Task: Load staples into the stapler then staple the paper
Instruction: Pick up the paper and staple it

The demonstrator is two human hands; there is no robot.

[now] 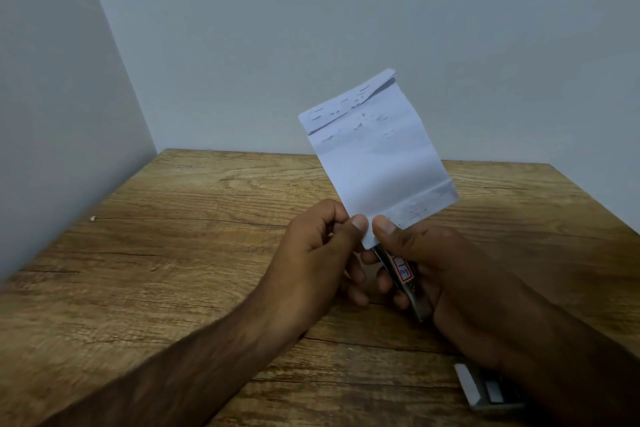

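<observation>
A folded white paper (375, 156) stands upright above the table, with several staples along its folded top edge. My left hand (311, 253) pinches the paper's lower left corner between thumb and fingers. My right hand (446, 274) grips a small metal stapler (403, 274) with a red and blue label. The stapler's front end meets the paper's bottom edge, and my right thumb presses on top there. Most of the stapler is hidden in my palm.
A wooden table (173, 253) sits in a corner between two pale walls. A small staple box (485, 388) lies at the lower right, partly under my right forearm. A tiny light speck (92, 218) rests near the table's left edge.
</observation>
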